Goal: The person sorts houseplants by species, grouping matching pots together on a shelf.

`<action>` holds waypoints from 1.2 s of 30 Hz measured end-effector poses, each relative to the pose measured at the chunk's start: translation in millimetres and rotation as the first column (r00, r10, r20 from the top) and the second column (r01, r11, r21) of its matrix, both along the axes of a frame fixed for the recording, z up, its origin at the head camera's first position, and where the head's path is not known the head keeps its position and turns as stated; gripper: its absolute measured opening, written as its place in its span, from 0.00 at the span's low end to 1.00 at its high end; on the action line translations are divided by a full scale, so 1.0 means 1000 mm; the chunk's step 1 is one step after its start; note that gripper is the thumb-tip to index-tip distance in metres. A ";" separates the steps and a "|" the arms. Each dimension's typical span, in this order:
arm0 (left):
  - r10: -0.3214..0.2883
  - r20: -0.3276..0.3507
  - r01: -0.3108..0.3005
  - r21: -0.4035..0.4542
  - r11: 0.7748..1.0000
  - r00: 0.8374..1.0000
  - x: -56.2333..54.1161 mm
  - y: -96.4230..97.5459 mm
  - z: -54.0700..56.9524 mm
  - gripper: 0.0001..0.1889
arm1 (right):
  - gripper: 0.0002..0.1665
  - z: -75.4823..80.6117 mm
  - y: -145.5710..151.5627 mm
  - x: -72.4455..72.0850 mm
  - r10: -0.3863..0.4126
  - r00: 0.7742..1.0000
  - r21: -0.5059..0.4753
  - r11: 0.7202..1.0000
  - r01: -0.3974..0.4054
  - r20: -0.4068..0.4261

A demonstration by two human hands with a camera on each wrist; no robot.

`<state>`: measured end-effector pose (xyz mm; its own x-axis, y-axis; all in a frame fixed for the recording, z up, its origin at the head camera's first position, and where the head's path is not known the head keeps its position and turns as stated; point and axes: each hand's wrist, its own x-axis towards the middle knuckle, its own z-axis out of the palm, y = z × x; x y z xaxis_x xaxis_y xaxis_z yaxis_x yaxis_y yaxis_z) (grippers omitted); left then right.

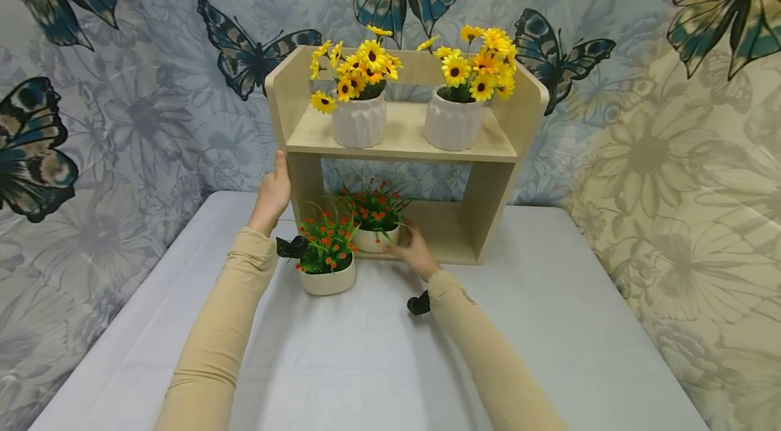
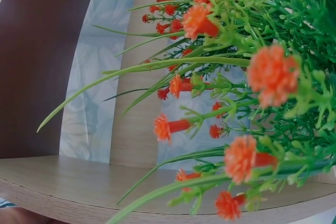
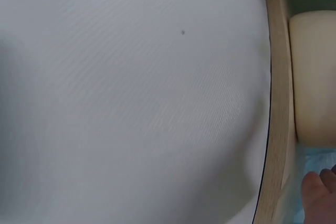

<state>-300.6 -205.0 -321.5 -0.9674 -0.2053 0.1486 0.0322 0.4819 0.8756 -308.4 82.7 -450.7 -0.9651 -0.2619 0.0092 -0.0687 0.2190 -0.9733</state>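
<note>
My left hand (image 1: 271, 195) rests against the outer left side of the wooden shelf (image 1: 399, 154), thumb pointing up; its fingers are largely hidden. At the right of a red-flowered plant in a cream pot (image 1: 368, 240) on the lower board is my right hand (image 1: 416, 253), thumb and fingers spread near the pot. In the right wrist view a gap shows between the fingertips (image 3: 313, 183) and that pot. A second red-flowered plant in an oval cream pot (image 1: 329, 280) stands on the table, in front of the shelf's left side, near my left wrist.
Two white pots of yellow flowers, a left one (image 1: 360, 122) and a right one (image 1: 454, 122), stand on the upper board. A white cloth covers the table (image 1: 342, 363). Butterfly-patterned fabric (image 1: 152, 112) hangs behind and at both sides.
</note>
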 end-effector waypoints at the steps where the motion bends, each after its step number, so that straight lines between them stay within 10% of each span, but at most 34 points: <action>1: -0.001 0.000 0.001 0.002 1.000 1.000 0.000 0.000 0.000 0.50 | 0.53 -0.004 0.002 -0.002 0.001 1.000 -0.005 1.000 -0.001 -0.006; 7: -0.001 0.003 0.001 -0.003 1.000 1.000 0.001 0.000 0.001 0.49 | 0.51 -0.015 0.007 -0.003 -0.020 0.998 -0.015 1.000 0.019 -0.062; 16: 0.011 -0.006 -0.011 -0.010 1.000 1.000 0.003 0.001 0.003 0.50 | 0.53 0.014 -0.001 0.031 0.029 0.994 -0.017 0.999 -0.031 -0.103; 36: 0.012 -0.005 -0.012 -0.006 1.000 1.000 0.001 0.001 0.001 0.50 | 0.56 0.010 -0.012 0.061 0.126 0.992 -0.040 0.991 -0.127 -0.025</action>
<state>-300.0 -203.8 -320.2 -0.9640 -0.2162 0.1549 0.0309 0.4875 0.8726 -247.6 71.1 -441.0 -0.9235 -0.3810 0.0439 -0.1154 0.1668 -0.9792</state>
